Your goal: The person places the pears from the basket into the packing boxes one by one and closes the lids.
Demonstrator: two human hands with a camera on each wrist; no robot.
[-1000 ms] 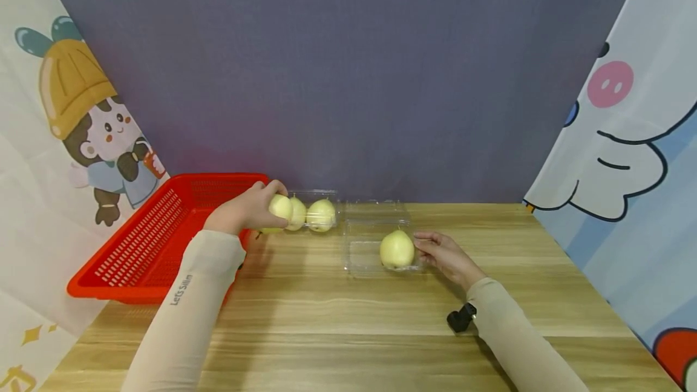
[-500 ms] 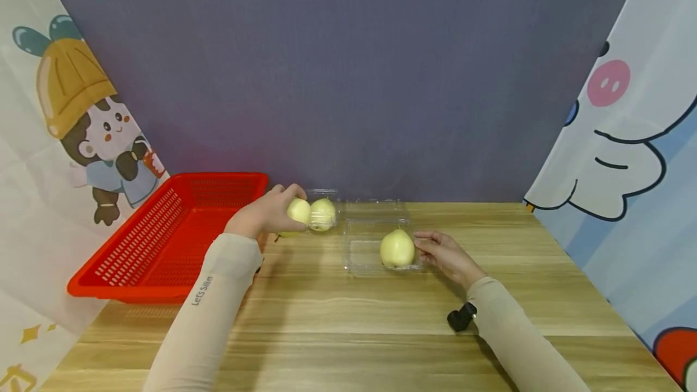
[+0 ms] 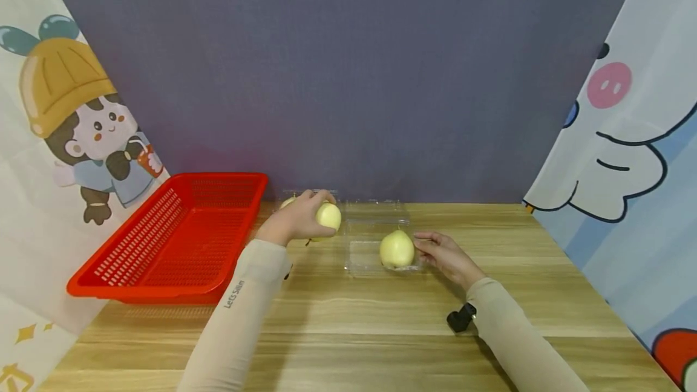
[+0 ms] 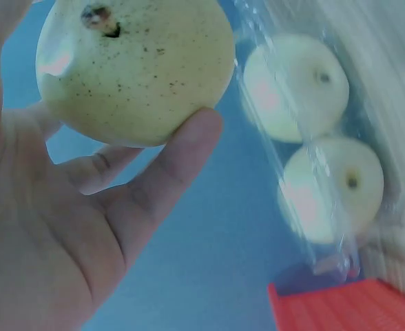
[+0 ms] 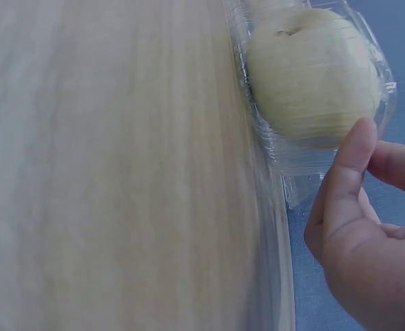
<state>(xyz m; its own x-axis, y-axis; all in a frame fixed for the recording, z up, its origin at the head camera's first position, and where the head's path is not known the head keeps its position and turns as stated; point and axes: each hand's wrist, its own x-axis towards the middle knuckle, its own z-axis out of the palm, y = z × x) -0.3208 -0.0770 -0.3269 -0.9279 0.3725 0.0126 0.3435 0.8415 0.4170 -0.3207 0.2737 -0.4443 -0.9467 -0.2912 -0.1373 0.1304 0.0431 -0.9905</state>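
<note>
My left hand [image 3: 294, 221] grips a pale yellow pear [image 3: 329, 216] above the table, thumb and fingers round its sides. Beyond it is a clear plastic box with two more pears, a first pear [image 4: 295, 88] and a second pear [image 4: 331, 189], in the left wrist view; in the head view the hand mostly covers them. An open clear plastic box [image 3: 362, 254] lies to the right, its lid folded back. One pear [image 3: 397, 250] sits in its right end. At that end my right hand [image 3: 446, 260] pinches the box's rim between thumb and finger.
A red plastic basket [image 3: 218, 290] with slotted sides stands on the left of the wooden table [image 3: 348, 331]. A dark grey backdrop [image 3: 348, 77] rises behind the table, and printed cloths hang at both sides.
My left hand has carried its pear to the right, from beside the red basket toward the open box, passing in front of the other pears. The right hand has stayed at the box's rim.
</note>
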